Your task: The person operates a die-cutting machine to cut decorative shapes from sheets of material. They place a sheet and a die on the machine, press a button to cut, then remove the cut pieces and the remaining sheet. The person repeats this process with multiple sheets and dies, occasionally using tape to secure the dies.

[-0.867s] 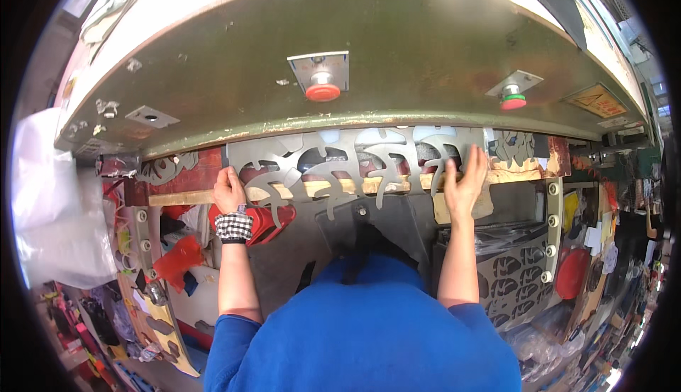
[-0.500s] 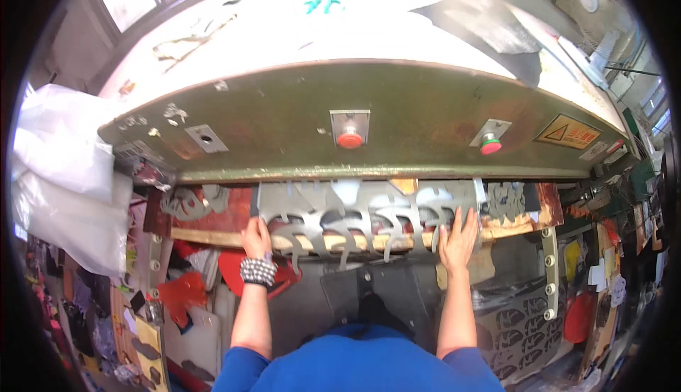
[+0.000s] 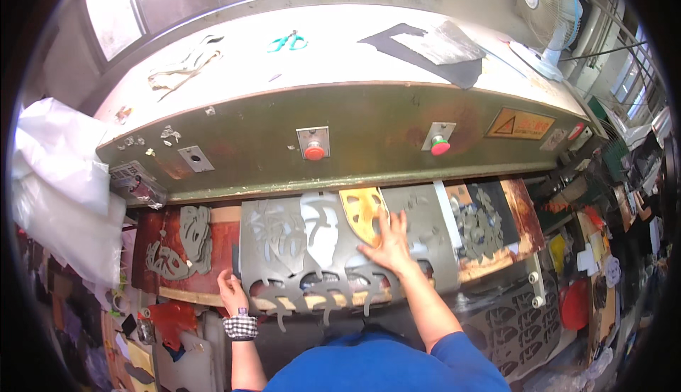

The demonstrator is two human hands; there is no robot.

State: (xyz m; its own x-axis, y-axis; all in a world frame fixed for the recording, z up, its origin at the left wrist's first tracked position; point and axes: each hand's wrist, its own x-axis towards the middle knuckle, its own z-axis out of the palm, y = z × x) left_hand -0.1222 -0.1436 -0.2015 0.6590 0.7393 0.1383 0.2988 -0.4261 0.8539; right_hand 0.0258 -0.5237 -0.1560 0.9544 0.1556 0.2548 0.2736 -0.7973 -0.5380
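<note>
A grey sheet (image 3: 333, 257) with rows of cut-out shapes along its front edge lies over the press bed. My left hand (image 3: 232, 294) is at the sheet's left edge, fingers bent and close together, seeming to pinch it. On the sheet lies a yellow cutting die (image 3: 362, 211), curved with several openings. My right hand (image 3: 389, 246) is spread over the sheet at the die's right edge, fingertips touching it. Left of the die is a white, cut-out-shaped patch (image 3: 320, 229).
Grey cut pieces lie in piles at left (image 3: 193, 239) and right (image 3: 479, 225). The green press beam (image 3: 376, 126) spans behind, with a red button (image 3: 314, 151) and a red-green button (image 3: 440, 145). Teal-handled snips (image 3: 287, 41) lie on the white top. Plastic bags (image 3: 67, 200) hang at left.
My right hand has left the sheet's right edge and moved inward to the yellow die. More of the sheet and the die now shows in front of the beam. The view has shifted.
</note>
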